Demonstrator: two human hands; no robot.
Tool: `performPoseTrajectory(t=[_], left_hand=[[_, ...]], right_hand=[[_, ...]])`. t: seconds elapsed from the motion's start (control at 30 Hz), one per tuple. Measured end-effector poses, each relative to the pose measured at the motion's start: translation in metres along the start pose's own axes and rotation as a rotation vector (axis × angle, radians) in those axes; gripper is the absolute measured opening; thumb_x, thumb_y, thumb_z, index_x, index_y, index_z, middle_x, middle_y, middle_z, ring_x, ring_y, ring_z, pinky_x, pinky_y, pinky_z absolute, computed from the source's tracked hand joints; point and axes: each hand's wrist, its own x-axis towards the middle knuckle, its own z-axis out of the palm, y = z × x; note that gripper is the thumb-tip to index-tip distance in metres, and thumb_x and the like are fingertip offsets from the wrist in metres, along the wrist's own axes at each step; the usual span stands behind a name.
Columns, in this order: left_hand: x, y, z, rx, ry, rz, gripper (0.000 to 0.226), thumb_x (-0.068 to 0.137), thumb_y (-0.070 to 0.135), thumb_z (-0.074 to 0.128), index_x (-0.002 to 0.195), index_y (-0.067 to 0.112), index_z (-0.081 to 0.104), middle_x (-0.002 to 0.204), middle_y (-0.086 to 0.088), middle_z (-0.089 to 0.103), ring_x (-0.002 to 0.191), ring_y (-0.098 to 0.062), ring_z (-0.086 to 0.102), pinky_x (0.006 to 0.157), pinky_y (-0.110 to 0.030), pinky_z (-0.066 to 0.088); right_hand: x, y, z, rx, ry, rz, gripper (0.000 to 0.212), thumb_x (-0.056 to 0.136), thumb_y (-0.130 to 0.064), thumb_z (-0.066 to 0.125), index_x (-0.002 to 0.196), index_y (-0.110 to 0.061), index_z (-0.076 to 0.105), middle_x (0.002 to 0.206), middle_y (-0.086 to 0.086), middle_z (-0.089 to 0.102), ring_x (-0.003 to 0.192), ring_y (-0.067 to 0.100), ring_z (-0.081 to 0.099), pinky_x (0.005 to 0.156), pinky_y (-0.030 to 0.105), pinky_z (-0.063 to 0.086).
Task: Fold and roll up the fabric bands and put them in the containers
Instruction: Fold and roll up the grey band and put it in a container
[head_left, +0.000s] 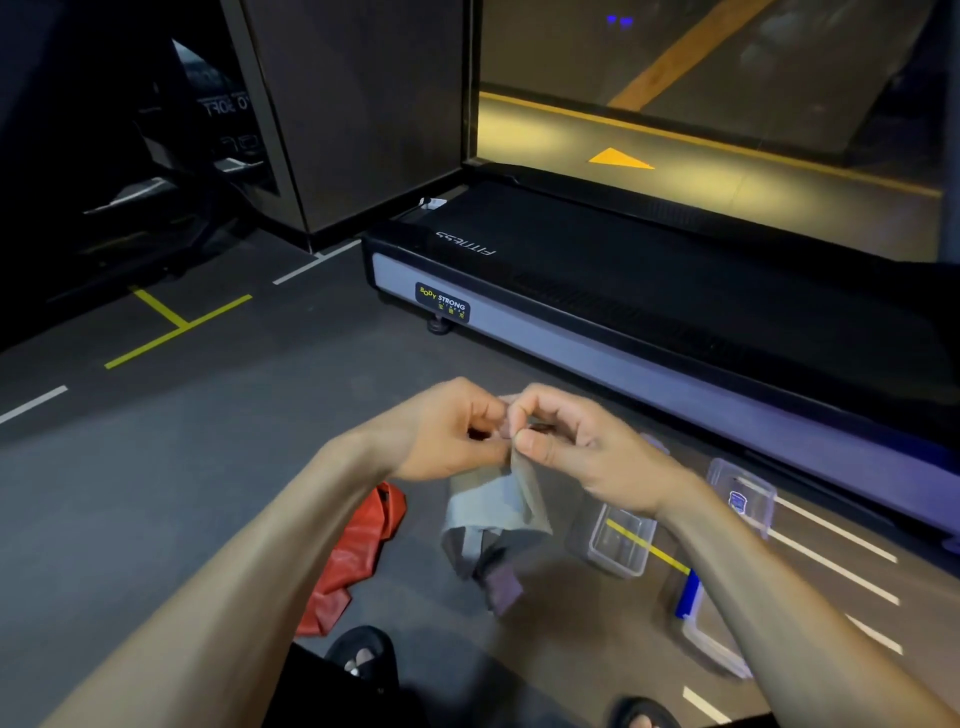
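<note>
Landmark for all positions: the treadmill (649, 291), largest item in view, lying across the far side of the floor.

Floor (182, 467): dark, marked with white and yellow tape lines, on the near side of the treadmill.

Red band (358, 551): crumpled in a heap on the floor, well to the near-left of the treadmill's labelled corner. Untouched and unfolded.

Containers: 3 clear plastic items are visible on the near side of the treadmill. 1 open tub (621, 545) sits under the right wrist; 1 lidded or upright piece (748, 493) lies just beside the treadmill's side rail; 1 tub with a blue clip (701, 629) lies nearest the person. No band can be seen in any of them.

Grey band (493, 509): held in the air on the near side of the treadmill, above the floor between the red band and the open tub. Its lower part hangs loose and twisted, with a darker tail at the bottom.

Left hand (447, 431): fingers curled, pinching the band's top edge.

Right hand (576, 441): thumb and forefinger pinching the same top edge, other fingers loosely curled. The 2 hands are touching.

Judgement: the step in hand is the first fold. To do it well, the twisted tail should be shaken straight first, the edges matched before creasing, and tension kept along the length so the later roll stays tight enough for the open tub.
</note>
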Motion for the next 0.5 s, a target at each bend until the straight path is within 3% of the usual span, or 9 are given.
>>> performPoseTrajectory(t=[0.13, 0.23, 0.3, 0.43, 0.5], left_hand=[[-0.002, -0.002, 0.0, 0.099, 0.097, -0.015, 0.025, 0.09, 0.024, 0.065, 0.068, 0.015, 0.059, 0.063, -0.006, 0.053, 0.063, -0.009, 0.041, 0.063, -0.035, 0.042], [-0.004, 0.0, -0.001, 0.171, 0.155, 0.0, 0.024, 0.094, 0.028, 0.071, 0.07, 0.026, 0.068, 0.062, 0.005, 0.061, 0.06, 0.001, 0.046, 0.061, -0.02, 0.04], [-0.004, -0.002, 0.001, 0.086, 0.102, 0.006, 0.022, 0.095, 0.03, 0.071, 0.076, 0.019, 0.07, 0.066, 0.004, 0.063, 0.064, -0.001, 0.047, 0.063, -0.024, 0.042], [-0.005, -0.01, 0.005, -0.05, -0.067, -0.056, 0.03, 0.092, 0.045, 0.07, 0.084, 0.016, 0.068, 0.076, -0.016, 0.06, 0.072, -0.012, 0.048, 0.068, -0.043, 0.043], [-0.006, -0.01, 0.004, -0.112, -0.145, -0.074, 0.019, 0.094, 0.038, 0.072, 0.082, 0.024, 0.067, 0.074, -0.004, 0.06, 0.074, -0.011, 0.051, 0.07, -0.038, 0.042]], right_hand=[[0.003, 0.0, -0.001, -0.122, 0.036, 0.021, 0.006, 0.103, -0.025, 0.059, 0.103, -0.019, 0.059, 0.1, 0.005, 0.063, 0.089, 0.038, 0.059, 0.082, 0.056, 0.048], [0.002, -0.006, -0.007, -0.199, 0.005, 0.029, 0.005, 0.102, -0.022, 0.059, 0.1, -0.018, 0.058, 0.089, 0.003, 0.058, 0.077, 0.022, 0.052, 0.074, 0.046, 0.045], [0.002, -0.012, -0.01, -0.226, -0.039, 0.024, 0.004, 0.102, -0.018, 0.06, 0.099, -0.017, 0.058, 0.092, -0.006, 0.062, 0.081, 0.019, 0.056, 0.078, 0.044, 0.047], [0.001, -0.022, -0.016, -0.312, -0.093, 0.035, 0.008, 0.1, -0.017, 0.063, 0.095, -0.022, 0.061, 0.09, -0.003, 0.066, 0.079, 0.033, 0.058, 0.074, 0.053, 0.048], [-0.001, -0.026, -0.02, -0.309, -0.097, 0.038, 0.009, 0.1, -0.016, 0.064, 0.094, -0.023, 0.062, 0.086, 0.005, 0.065, 0.075, 0.033, 0.056, 0.07, 0.05, 0.048]])
